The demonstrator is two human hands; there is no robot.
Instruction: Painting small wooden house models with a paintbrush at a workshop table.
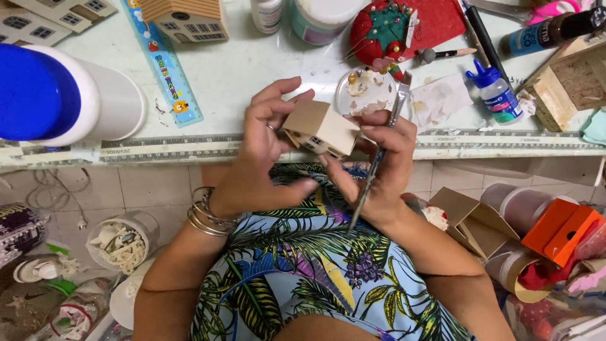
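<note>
At the centre of the frame both hands cradle a small wooden house (320, 129), plain tan, with a pitched roof and tiny windows on its lower side. The left hand (265, 155) curls its fingers round the house's left end; the right hand (379, 170) grips the right end while pinching a thin paintbrush (379, 155) against the palm. The far wall of the house is hidden. A blue-capped white jar (63, 95) at upper left is cut off by the frame.
</note>
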